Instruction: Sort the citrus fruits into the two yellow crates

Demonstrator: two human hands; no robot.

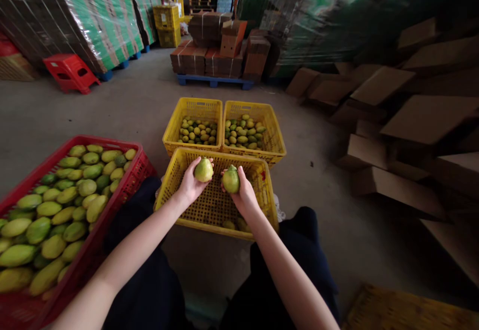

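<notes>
My left hand (195,180) is closed around a yellow-green lemon (204,169). In my right hand (245,190) sits a second lemon (231,180), greener, with a stubby tip pointing up. Both hands are above the near yellow crate (217,229), the fruits a small gap apart. A few lemons (235,224) lie in that crate's near right corner, partly shaded. Just behind stand a far left yellow crate (192,102) and a far right yellow crate (275,130), each with many small yellow and green lemons in the bottom.
At my left a red crate (140,163) is heaped with lemons. A red stool (71,73) stands beyond it. Stacked cartons rest on a blue pallet (213,81) ahead. Loose cardboard boxes (396,185) pile up at right. A yellow crate edge (407,310) shows at lower right.
</notes>
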